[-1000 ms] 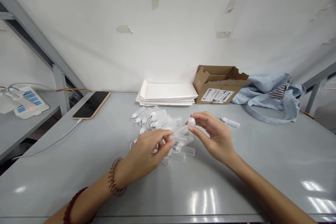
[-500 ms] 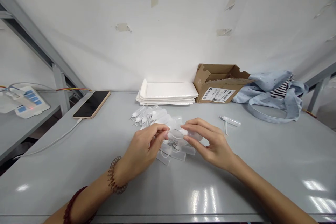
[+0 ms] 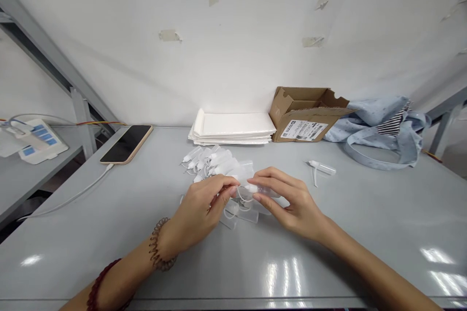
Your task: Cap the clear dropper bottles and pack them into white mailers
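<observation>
My right hand (image 3: 294, 200) holds a small clear plastic needle-tip bottle (image 3: 251, 188) between thumb and fingers, its white neck pointing left. From that neck a thin white strap loops towards my left hand (image 3: 202, 206). My left thumb and forefinger are pinched at the tip side of the bottle; what is between them is too small to make out. Below and behind both hands lies a pile of similar bottles (image 3: 221, 160) with white tops, partly covered by my fingers. Off to the right, a single bottle (image 3: 324, 168) lies on its side, its strap hanging loose.
White padded envelopes (image 3: 233, 126) are stacked against the wall, beside an open cardboard box (image 3: 302, 116). A light blue cloth bag (image 3: 379, 131) lies at the right. On the left of the grey table (image 3: 109, 248) rests a phone (image 3: 127, 144) with a charging cable.
My hands have come slightly closer together, the bottle's tip shifting a little left towards my left fingers. The view has tilted slightly; everything else stays in place.
</observation>
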Demonstrator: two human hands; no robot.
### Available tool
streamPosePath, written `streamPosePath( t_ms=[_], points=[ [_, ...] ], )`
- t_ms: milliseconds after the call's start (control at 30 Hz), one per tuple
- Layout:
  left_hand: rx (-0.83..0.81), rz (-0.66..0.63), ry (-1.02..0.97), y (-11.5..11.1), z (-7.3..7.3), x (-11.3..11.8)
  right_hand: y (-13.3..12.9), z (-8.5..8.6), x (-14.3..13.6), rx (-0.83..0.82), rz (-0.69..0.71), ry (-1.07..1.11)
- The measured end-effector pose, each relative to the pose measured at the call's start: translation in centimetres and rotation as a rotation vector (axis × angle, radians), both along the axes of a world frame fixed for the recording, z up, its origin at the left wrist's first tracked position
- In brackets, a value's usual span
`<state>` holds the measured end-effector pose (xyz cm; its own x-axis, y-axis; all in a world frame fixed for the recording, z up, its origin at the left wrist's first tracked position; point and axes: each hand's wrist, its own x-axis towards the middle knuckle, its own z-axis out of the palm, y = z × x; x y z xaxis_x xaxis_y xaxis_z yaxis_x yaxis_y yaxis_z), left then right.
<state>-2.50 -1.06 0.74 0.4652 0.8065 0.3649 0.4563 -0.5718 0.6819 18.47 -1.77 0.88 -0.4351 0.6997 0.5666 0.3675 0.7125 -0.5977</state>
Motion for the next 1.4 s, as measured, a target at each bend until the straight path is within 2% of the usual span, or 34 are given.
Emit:
streamPosePath(
  t_ms=[900, 1400],
  points=[
    [0.015, -0.015, -0.002, -0.15, 0.04, 0.04, -0.08, 0.00, -0.10, -0.012, 0.014, 0.005],
    [0.141, -0.059, 0.054, -0.43, -0.61, 0.12, -0.18, -0.14, -0.01, 0.023, 0.027, -0.075]
  ],
)
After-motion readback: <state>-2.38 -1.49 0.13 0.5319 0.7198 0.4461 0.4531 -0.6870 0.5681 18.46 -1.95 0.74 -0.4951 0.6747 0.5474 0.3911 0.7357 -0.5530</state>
